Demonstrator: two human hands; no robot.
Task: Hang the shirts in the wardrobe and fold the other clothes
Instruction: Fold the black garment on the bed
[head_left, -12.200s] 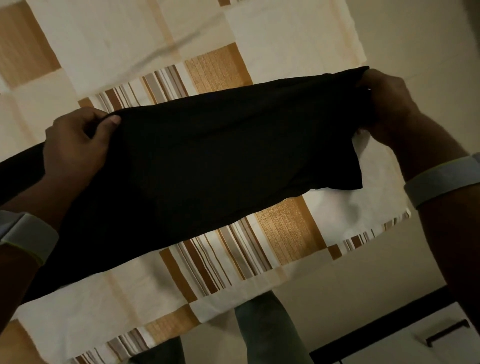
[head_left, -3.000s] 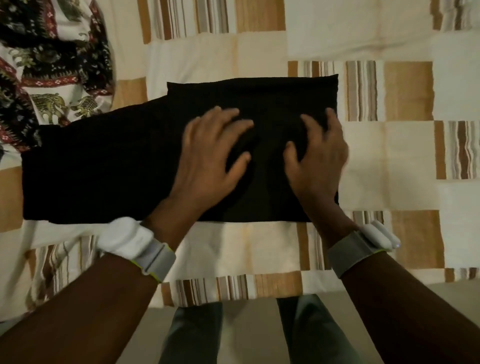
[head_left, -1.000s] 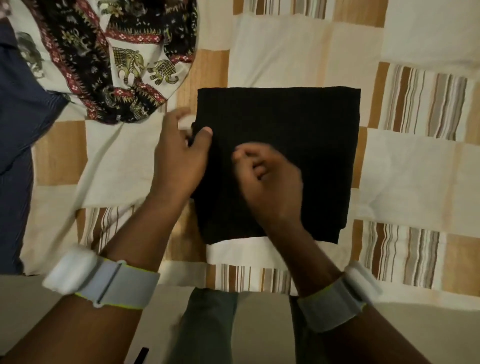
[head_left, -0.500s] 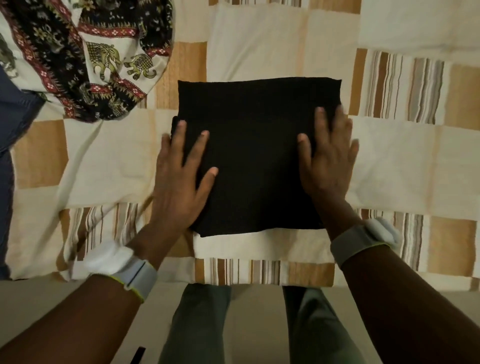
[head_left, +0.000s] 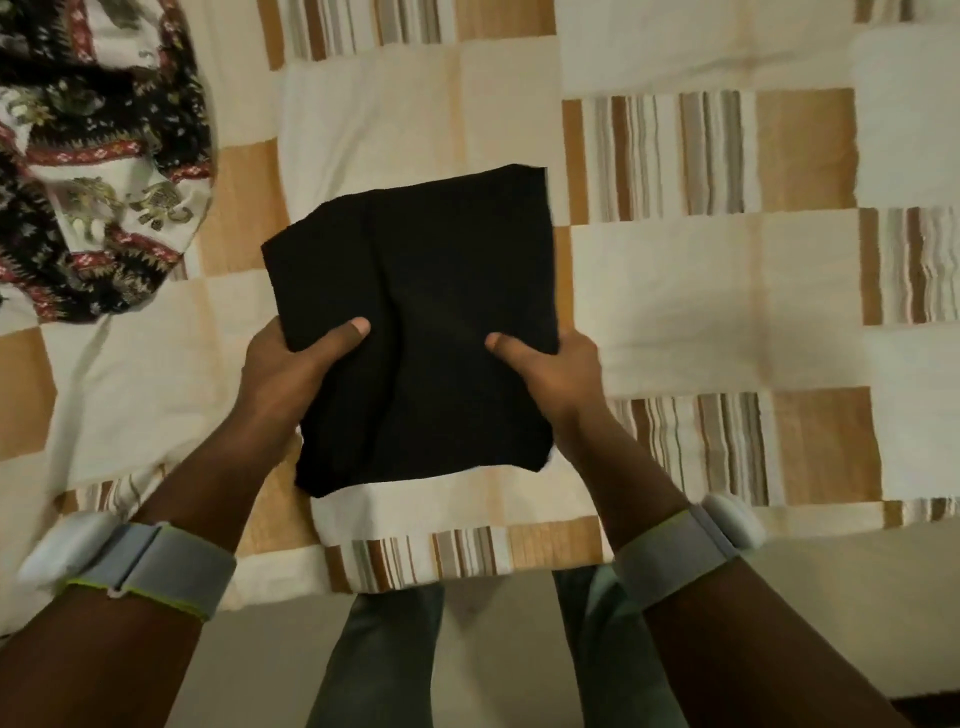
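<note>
Both forearms are bare, with no sleeves in view. Well back from the fingers (head_left: 358, 328), each wrist carries a wide grey fabric band edged in yellow-green: the left band (head_left: 171, 569) and the right band (head_left: 670, 558). Each band holds a rounded white pod on its outer side, the left pod (head_left: 62, 545) and the right pod (head_left: 732, 519). Below, the legs wear grey-green trousers (head_left: 379, 654).

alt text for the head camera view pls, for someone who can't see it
Two hands, left hand and right hand, grip a folded black garment by its sides, thumbs on top, over a patchwork bedspread in cream, tan and stripes. An elephant-print cloth lies at the upper left.
</note>
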